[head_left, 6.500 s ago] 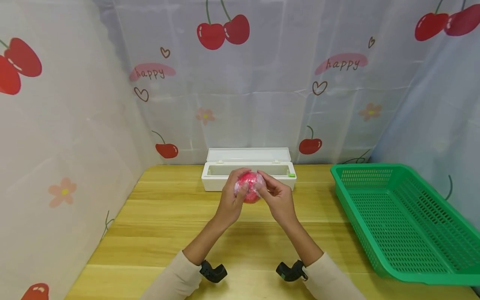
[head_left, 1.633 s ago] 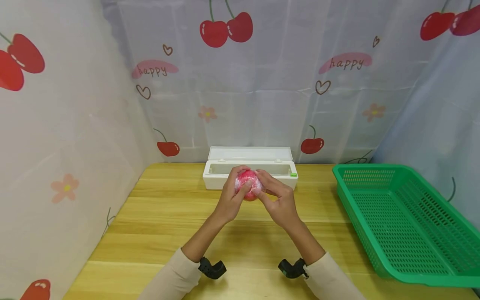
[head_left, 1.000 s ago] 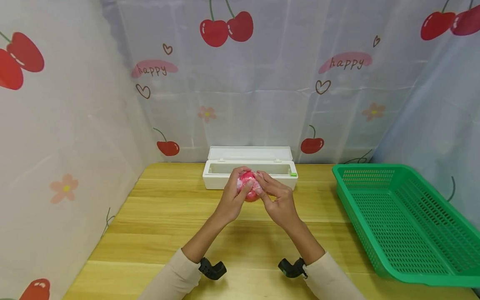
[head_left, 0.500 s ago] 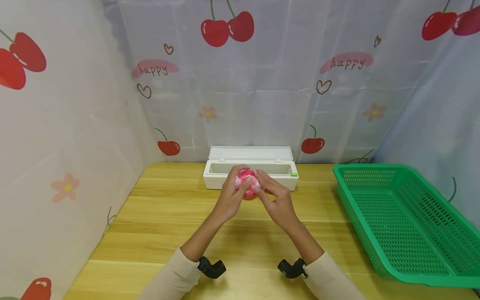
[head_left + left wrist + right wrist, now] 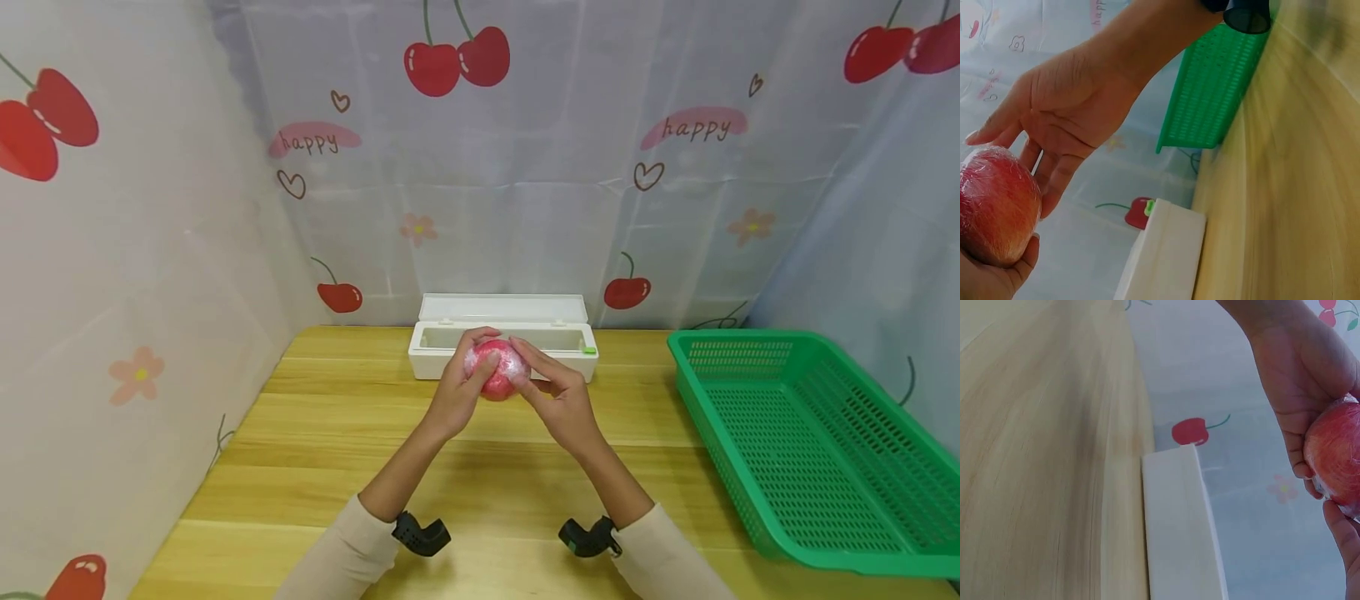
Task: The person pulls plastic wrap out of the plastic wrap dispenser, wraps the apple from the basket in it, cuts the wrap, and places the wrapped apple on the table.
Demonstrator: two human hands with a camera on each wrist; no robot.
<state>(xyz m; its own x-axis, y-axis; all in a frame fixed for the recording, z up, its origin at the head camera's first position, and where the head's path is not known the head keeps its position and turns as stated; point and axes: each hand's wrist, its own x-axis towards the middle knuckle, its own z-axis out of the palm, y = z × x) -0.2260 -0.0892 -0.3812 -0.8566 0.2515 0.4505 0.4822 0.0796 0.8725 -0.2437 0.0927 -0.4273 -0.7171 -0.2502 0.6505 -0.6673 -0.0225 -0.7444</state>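
Observation:
An apple wrapped in shiny cling film is held between both hands above the table, in front of the white box. My left hand grips its left side, the thumb lying over the near face. On the other side my right hand has its fingertips and thumb on the film. In the left wrist view the red-yellow apple shows film stretched over its skin. Gathered film shows near the fingertips in the right wrist view, at the lower edge of the apple.
Behind the hands stands a long white box, its lid raised, with a small green piece at its right end. A green plastic basket stands at the right. A cherry-printed curtain encloses the wooden table.
The apple has stayed between the hands, turning slightly as fingers and thumbs shift over it. Loose film bunched at its sides earlier now lies flatter. Box and basket stay in place.

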